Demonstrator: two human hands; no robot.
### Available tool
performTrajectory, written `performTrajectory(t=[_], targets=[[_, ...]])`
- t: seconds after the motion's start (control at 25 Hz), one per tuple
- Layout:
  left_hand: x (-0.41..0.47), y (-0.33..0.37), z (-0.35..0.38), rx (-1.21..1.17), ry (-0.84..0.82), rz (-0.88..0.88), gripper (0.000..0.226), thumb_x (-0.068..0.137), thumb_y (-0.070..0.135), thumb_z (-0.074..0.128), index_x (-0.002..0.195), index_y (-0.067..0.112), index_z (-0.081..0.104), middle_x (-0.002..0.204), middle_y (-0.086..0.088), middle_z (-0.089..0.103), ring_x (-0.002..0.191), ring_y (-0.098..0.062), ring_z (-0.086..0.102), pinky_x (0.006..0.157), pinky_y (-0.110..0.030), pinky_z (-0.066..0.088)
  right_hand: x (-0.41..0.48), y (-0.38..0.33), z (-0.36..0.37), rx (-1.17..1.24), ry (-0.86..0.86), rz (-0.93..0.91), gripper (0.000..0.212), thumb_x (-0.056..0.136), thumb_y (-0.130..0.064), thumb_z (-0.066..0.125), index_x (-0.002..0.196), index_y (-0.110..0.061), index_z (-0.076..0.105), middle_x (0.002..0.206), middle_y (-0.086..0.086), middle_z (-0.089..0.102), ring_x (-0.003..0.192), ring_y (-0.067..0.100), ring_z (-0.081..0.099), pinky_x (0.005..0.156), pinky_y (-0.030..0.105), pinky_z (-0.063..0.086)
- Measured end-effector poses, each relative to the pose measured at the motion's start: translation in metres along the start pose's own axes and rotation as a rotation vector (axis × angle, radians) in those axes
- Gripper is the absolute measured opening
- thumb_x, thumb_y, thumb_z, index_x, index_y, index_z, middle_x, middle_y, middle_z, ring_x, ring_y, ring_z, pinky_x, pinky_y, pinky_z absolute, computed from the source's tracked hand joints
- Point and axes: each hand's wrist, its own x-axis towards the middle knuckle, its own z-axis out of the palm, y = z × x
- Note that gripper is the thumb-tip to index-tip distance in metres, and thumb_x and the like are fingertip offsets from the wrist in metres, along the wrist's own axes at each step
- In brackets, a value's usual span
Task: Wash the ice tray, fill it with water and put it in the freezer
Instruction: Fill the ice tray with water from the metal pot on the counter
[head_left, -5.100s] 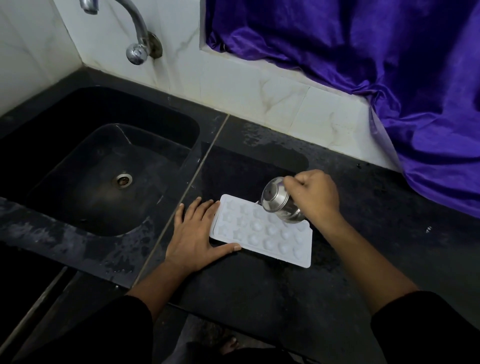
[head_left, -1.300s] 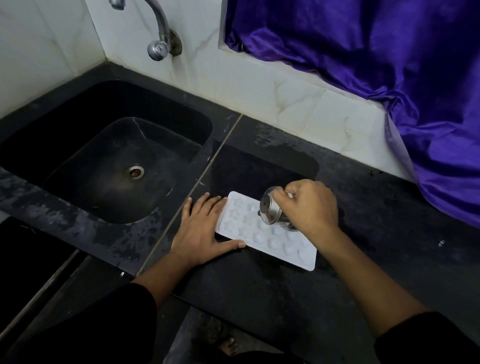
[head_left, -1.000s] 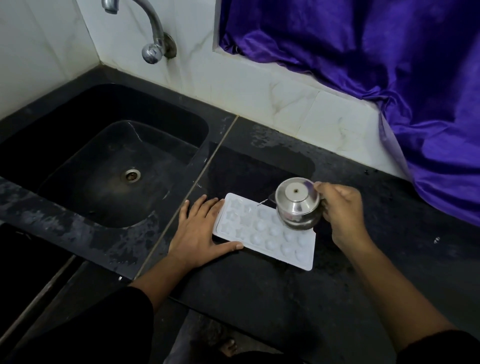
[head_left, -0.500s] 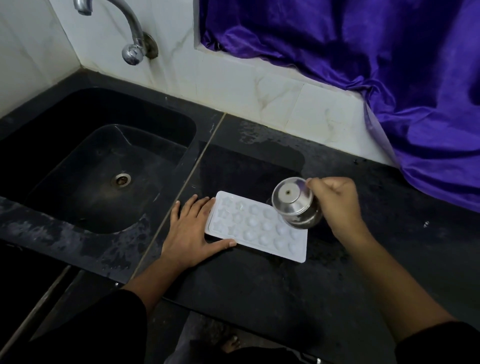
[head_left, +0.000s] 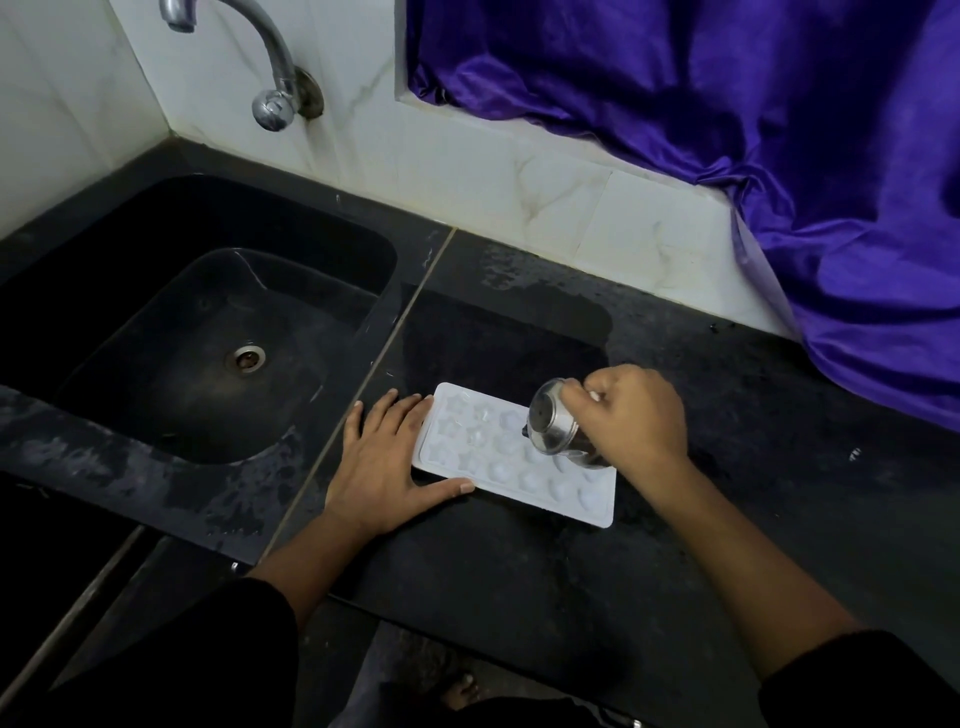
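A white ice tray (head_left: 488, 457) with several small moulded cells lies flat on the black counter (head_left: 519, 582), right of the sink. My left hand (head_left: 382, 467) rests flat on the counter against the tray's left end, fingers straight, thumb along its near edge. My right hand (head_left: 631, 415) grips a small steel cup (head_left: 553, 418), tipped with its base toward me, low over the tray's middle and right cells. The cup's mouth is hidden, so I cannot tell whether water is flowing.
A black sink (head_left: 208, 332) with a steel drain lies to the left, and a chrome tap (head_left: 260, 57) juts from the white tiled wall above it. Purple cloth (head_left: 753, 130) hangs over the ledge at the back right. The counter around the tray looks wet.
My right hand has tipped the steel cup down again and moved it left, lower over the tray. My left hand and the tray have stayed in place.
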Motion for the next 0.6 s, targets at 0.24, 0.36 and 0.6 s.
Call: performTrajectory(t=[0.24,0.36,0.6], targets=[[0.001,0.000,-0.001,0.001,0.001,0.006,0.122,0.071,0.105,0.035,0.162,0.024,0.033,0.166,0.004,0.039,0.159,-0.020,0.021,0.131,-0.054,0.004,-0.012,0.036,-0.008,0.787,0.094,0.359,0.043,0.093,-0.012,0.068,0.054,-0.003,0.052,0.053,0.006,0.042,0.051,0.016,0.040,0.053,0.029,0.033],[0.000,0.000,0.000,-0.008,0.011,0.007,0.121,0.072,0.104,0.037,0.161,0.023,0.035,0.165,0.004,0.040,0.159,-0.020,0.022,0.131,-0.055,0.005,-0.017,0.033,-0.021,1.087,0.143,0.498,0.039,0.098,-0.009,0.060,0.060,-0.010,0.053,0.048,-0.005,0.044,0.043,0.004,0.039,0.042,0.017,0.032],[0.001,-0.001,0.002,-0.006,0.019,0.008,0.121,0.071,0.104,0.039,0.161,0.023,0.038,0.164,0.004,0.042,0.159,-0.021,0.024,0.130,-0.056,0.008,-0.016,0.039,-0.041,1.089,0.153,0.419,0.040,0.098,-0.008,0.059,0.059,-0.008,0.052,0.046,-0.004,0.045,0.041,0.005,0.039,0.042,0.016,0.032]])
